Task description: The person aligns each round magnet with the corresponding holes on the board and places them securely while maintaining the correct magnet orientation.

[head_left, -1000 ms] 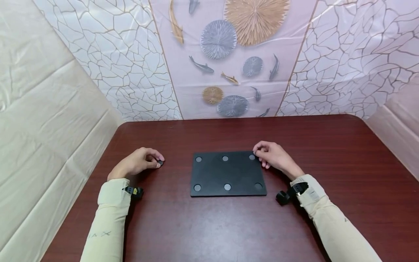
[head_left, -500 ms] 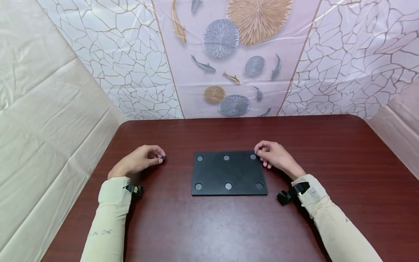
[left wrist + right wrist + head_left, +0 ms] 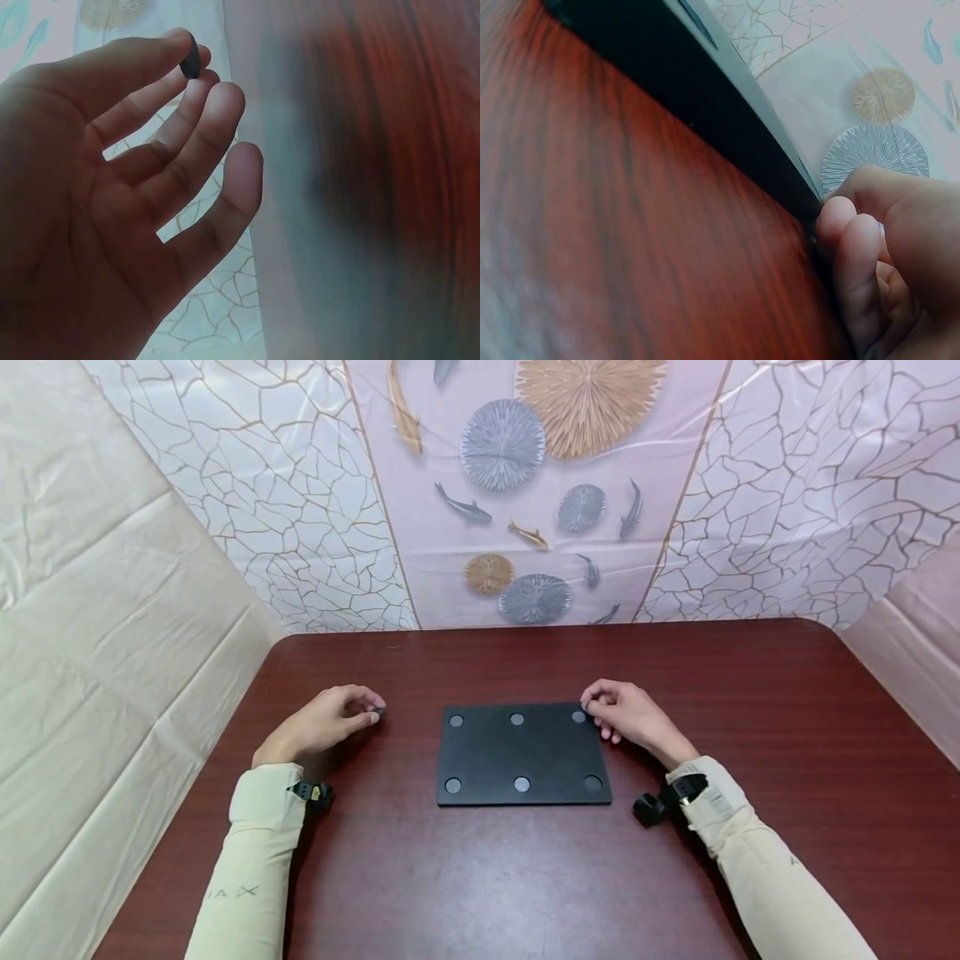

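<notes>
Thumb and fingertips of my left hand (image 3: 322,724) pinch a small dark disc (image 3: 378,711), held edge-on in the left wrist view, where the disc (image 3: 192,58) sits between thumb and forefinger. A flat black rectangular board (image 3: 525,753) lies to the right of that hand, apart from it. Round grey spots line its far and near edges; the near right spot (image 3: 592,783) is darker than the others. My right hand (image 3: 633,720) grips the board's far right corner with thumb and fingers. In the right wrist view, those fingers partly hide the corner.
Both items are on or over a reddish-brown wooden table (image 3: 480,877). A patterned sheet (image 3: 525,527) hangs behind its far edge, and a pale cloth (image 3: 112,693) flanks the left side. Black wrist cameras sit on both cuffs.
My left hand, with the disc pinched in it, has shifted slightly right and toward the table's far side. My right hand stays at the board's corner, and the board has not visibly moved.
</notes>
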{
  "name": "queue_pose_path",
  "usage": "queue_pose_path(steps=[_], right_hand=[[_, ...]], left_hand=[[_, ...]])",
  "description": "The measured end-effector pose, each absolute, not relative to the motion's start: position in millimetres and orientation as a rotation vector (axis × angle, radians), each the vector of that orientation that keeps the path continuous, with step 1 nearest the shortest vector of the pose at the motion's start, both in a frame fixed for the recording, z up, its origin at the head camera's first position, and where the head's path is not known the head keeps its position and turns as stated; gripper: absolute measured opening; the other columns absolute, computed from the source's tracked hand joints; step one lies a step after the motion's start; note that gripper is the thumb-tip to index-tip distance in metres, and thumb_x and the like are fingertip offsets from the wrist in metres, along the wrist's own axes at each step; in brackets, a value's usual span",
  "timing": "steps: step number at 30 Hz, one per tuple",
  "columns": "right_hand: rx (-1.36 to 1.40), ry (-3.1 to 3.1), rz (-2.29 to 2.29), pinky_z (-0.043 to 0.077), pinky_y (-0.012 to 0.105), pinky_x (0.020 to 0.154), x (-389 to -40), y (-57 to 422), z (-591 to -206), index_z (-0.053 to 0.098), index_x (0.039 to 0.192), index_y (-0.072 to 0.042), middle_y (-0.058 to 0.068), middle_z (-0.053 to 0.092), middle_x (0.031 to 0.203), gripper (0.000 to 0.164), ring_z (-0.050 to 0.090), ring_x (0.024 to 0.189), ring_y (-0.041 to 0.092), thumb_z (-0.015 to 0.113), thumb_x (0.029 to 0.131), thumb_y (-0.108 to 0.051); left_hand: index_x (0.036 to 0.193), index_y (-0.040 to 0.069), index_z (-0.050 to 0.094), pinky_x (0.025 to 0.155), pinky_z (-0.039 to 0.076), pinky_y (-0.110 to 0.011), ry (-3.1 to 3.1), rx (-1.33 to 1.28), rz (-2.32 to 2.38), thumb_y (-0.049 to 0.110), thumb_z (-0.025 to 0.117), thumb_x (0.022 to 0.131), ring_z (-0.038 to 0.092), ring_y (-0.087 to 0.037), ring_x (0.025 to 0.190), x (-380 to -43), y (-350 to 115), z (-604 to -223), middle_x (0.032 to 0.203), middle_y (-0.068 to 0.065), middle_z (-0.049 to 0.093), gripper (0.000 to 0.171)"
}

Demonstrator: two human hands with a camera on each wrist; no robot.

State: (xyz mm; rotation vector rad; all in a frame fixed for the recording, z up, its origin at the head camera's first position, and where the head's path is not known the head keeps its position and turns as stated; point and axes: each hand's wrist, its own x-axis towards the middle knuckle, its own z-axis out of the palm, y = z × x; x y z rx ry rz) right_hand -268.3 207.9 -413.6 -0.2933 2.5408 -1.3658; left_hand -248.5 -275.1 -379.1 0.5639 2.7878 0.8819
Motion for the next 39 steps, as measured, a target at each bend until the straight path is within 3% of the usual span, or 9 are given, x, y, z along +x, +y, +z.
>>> queue_pose_path(steps=[8,16,23,32,39], right_hand=[[-0.285,2.532,-1.384,0.053,0.028,0.049,-267.4,207.6,-413.0,0.065,0.119,-0.001,0.005,0.059,0.073,0.018,0.06,0.056,0.013,0.063,0.106,-0.013],[-0.264,2.536,-1.379,0.054,0.029,0.05,-269.5,207.5,-415.7,0.066,0.117,-0.003,0.004,0.059,0.072,0.016,0.06,0.056,0.014,0.06,0.107,-0.014],[-0.25,2.522,-1.378,0.054,0.029,0.05,-270.4,208.2,-415.2,0.066,0.117,-0.002,0.005,0.059,0.072,0.017,0.06,0.056,0.014,0.061,0.107,-0.014],[-0.268,2.505,-1.404,0.054,0.029,0.049,-270.3,209.2,-414.3,0.065,0.118,0.001,0.005,0.058,0.072,0.016,0.059,0.055,0.013,0.06,0.106,-0.01],[-0.278,2.507,-1.409,0.053,0.028,0.049,-269.2,209.0,-414.1,0.065,0.119,0.001,0.005,0.059,0.072,0.017,0.059,0.055,0.012,0.061,0.106,-0.01]], left_hand=[[0.122,0.006,0.072,0.093,0.054,-0.04,2.768,0.627,0.961,0.011,0.07,0.103,0.066,-0.02,0.102,-247.7,-263.5,-377.8,0.113,-0.005,0.07,0.02],[0.115,0.01,0.074,0.088,0.055,-0.034,2.746,0.683,1.006,0.013,0.075,0.1,0.066,-0.017,0.097,-247.4,-248.3,-375.6,0.106,-0.001,0.071,0.015],[0.111,0.013,0.075,0.091,0.056,-0.036,2.768,0.679,1.03,0.018,0.079,0.097,0.066,-0.015,0.096,-245.0,-236.0,-371.2,0.103,0.001,0.071,0.015],[0.103,0.019,0.077,0.08,0.054,-0.029,2.832,0.714,1.117,0.02,0.086,0.091,0.067,-0.014,0.085,-242.4,-224.2,-366.6,0.093,0.004,0.07,0.016],[0.105,0.019,0.08,0.079,0.056,-0.031,2.886,0.734,1.135,0.019,0.087,0.09,0.068,-0.014,0.083,-240.6,-219.1,-364.4,0.094,0.005,0.069,0.016]])
